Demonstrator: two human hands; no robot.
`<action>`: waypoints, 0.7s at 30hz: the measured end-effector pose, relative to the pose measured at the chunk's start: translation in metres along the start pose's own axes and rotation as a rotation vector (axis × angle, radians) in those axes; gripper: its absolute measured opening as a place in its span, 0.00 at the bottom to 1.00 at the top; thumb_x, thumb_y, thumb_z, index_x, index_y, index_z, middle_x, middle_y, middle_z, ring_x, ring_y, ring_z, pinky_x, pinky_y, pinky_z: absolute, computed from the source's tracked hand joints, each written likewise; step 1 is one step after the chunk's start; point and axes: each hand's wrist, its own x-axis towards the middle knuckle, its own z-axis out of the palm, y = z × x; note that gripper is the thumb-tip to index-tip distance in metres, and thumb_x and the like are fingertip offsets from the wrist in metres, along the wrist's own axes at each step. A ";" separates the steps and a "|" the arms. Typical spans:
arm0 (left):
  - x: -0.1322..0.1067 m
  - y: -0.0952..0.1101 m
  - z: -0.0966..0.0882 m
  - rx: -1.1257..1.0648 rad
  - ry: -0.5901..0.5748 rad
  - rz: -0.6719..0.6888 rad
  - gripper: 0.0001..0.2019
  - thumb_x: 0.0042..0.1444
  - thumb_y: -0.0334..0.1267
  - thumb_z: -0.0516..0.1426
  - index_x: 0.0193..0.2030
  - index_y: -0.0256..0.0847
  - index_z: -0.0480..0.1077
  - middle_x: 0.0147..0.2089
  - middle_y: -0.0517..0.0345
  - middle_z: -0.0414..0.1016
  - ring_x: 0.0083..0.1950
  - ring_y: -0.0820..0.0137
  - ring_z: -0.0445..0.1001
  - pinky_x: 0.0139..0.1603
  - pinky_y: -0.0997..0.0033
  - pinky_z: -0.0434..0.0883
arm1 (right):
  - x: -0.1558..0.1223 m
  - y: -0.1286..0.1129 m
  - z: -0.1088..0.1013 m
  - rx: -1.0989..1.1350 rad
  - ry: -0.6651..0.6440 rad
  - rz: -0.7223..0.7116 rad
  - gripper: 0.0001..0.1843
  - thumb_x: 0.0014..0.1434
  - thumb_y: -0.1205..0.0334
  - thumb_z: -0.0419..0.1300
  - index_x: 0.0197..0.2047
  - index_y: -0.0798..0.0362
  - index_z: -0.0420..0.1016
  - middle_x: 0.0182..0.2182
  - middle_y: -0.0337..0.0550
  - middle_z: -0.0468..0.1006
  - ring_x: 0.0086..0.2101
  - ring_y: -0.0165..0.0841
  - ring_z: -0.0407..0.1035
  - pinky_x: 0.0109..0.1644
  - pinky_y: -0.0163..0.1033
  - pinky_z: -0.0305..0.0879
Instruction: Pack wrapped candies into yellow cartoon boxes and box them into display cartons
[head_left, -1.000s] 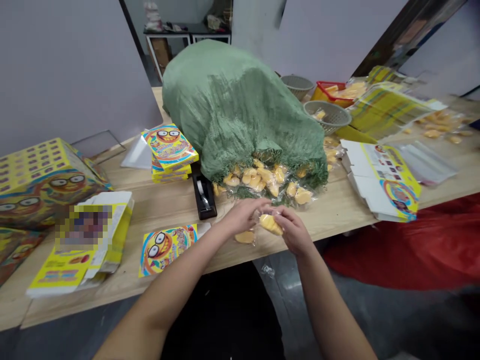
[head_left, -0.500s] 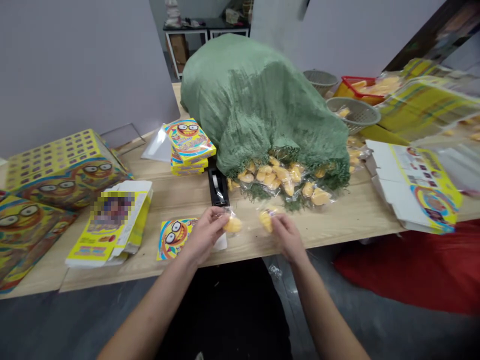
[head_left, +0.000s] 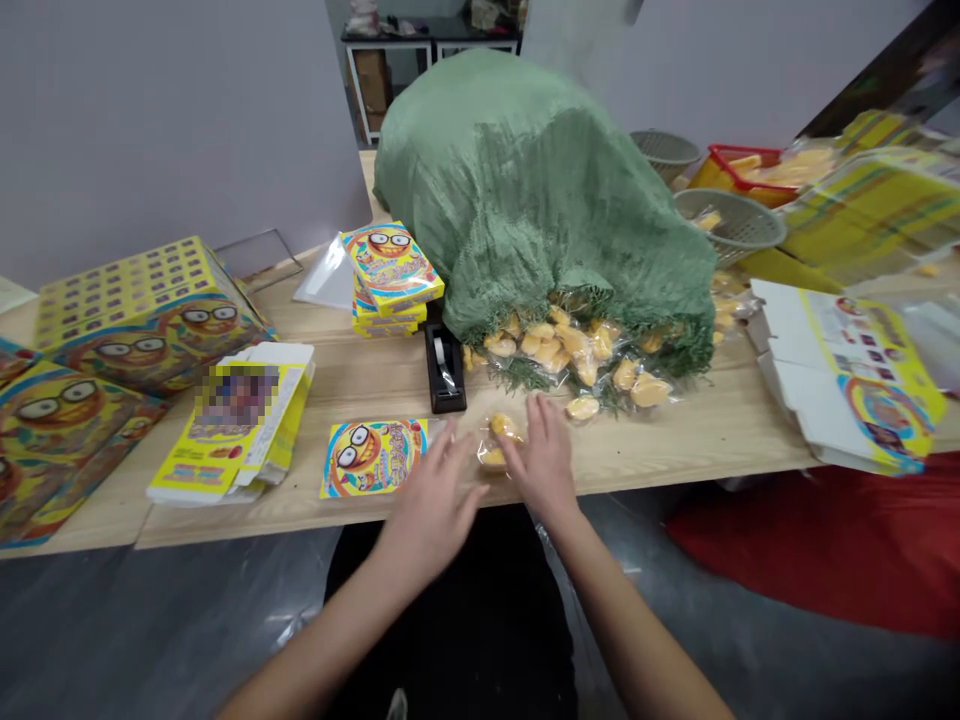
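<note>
In the head view my left hand [head_left: 439,500] hovers at the table's front edge, fingers apart and holding nothing, slightly blurred. Close to its fingertips is a flat printed yellow box or card [head_left: 371,458] with a cartoon face. My right hand [head_left: 546,462] has its fingers stretched out over the table. Its thumb touches or nearly touches small yellow pieces in clear plastic wrap [head_left: 495,445], which lie between the two hands. Behind them, several wrapped yellow pieces [head_left: 570,350] spill from the mouth of a large green woven sack [head_left: 525,190].
A black tape dispenser [head_left: 447,385] stands beside a stack of small yellow boxes [head_left: 394,270]. Opened display cartons lie left [head_left: 225,430] and right [head_left: 862,390], with large printed cartons [head_left: 142,330] farther left. Grey baskets [head_left: 731,235] and a red basket [head_left: 750,165] are at the back right.
Both hands held wrapped yellow pieces; now wrapped pieces lie on the table between them and the fingers have spread. The camera view has shifted slightly.
</note>
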 end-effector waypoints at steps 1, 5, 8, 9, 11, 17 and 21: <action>-0.001 -0.013 -0.015 0.140 -0.006 0.029 0.33 0.58 0.46 0.57 0.67 0.44 0.52 0.72 0.44 0.49 0.72 0.52 0.49 0.69 0.43 0.51 | -0.006 0.000 0.003 -0.063 -0.067 -0.061 0.34 0.62 0.51 0.53 0.67 0.58 0.54 0.66 0.61 0.55 0.66 0.55 0.45 0.64 0.64 0.47; 0.004 -0.069 -0.047 0.514 -0.093 0.061 0.43 0.51 0.56 0.61 0.69 0.41 0.52 0.71 0.41 0.52 0.72 0.46 0.46 0.68 0.35 0.37 | -0.020 0.013 0.005 -0.113 -0.275 -0.263 0.29 0.65 0.55 0.52 0.67 0.52 0.57 0.63 0.54 0.63 0.65 0.52 0.49 0.65 0.63 0.48; 0.005 -0.089 -0.045 0.591 -0.121 0.082 0.44 0.51 0.60 0.59 0.69 0.39 0.50 0.71 0.41 0.51 0.72 0.48 0.47 0.69 0.38 0.37 | -0.017 0.021 0.001 -0.039 -0.380 -0.439 0.29 0.65 0.55 0.53 0.67 0.50 0.57 0.63 0.49 0.64 0.66 0.46 0.48 0.66 0.60 0.49; 0.004 -0.090 -0.043 0.596 -0.113 0.088 0.45 0.51 0.60 0.59 0.69 0.40 0.50 0.71 0.41 0.51 0.72 0.48 0.46 0.69 0.39 0.37 | -0.015 0.019 0.002 -0.017 -0.411 -0.487 0.28 0.65 0.55 0.53 0.67 0.49 0.57 0.63 0.48 0.64 0.66 0.45 0.48 0.67 0.59 0.50; 0.003 -0.088 -0.038 0.588 -0.092 0.088 0.45 0.51 0.60 0.59 0.69 0.40 0.50 0.71 0.41 0.52 0.72 0.49 0.47 0.69 0.40 0.36 | -0.009 0.007 0.010 0.006 -0.444 -0.547 0.27 0.65 0.56 0.52 0.66 0.50 0.58 0.63 0.47 0.64 0.66 0.44 0.48 0.67 0.58 0.50; 0.002 -0.086 -0.043 0.507 -0.131 0.067 0.48 0.49 0.63 0.58 0.70 0.39 0.47 0.71 0.40 0.50 0.72 0.49 0.44 0.68 0.39 0.33 | 0.003 -0.042 0.048 -0.004 -0.371 -0.541 0.23 0.63 0.54 0.56 0.59 0.52 0.67 0.58 0.51 0.69 0.63 0.49 0.54 0.65 0.58 0.51; 0.006 -0.093 -0.060 0.418 -0.264 0.097 0.53 0.43 0.66 0.61 0.71 0.44 0.45 0.72 0.41 0.46 0.71 0.49 0.47 0.67 0.41 0.39 | -0.006 -0.050 0.044 0.088 -0.352 -0.493 0.29 0.61 0.52 0.56 0.63 0.54 0.62 0.61 0.55 0.64 0.64 0.50 0.50 0.65 0.61 0.50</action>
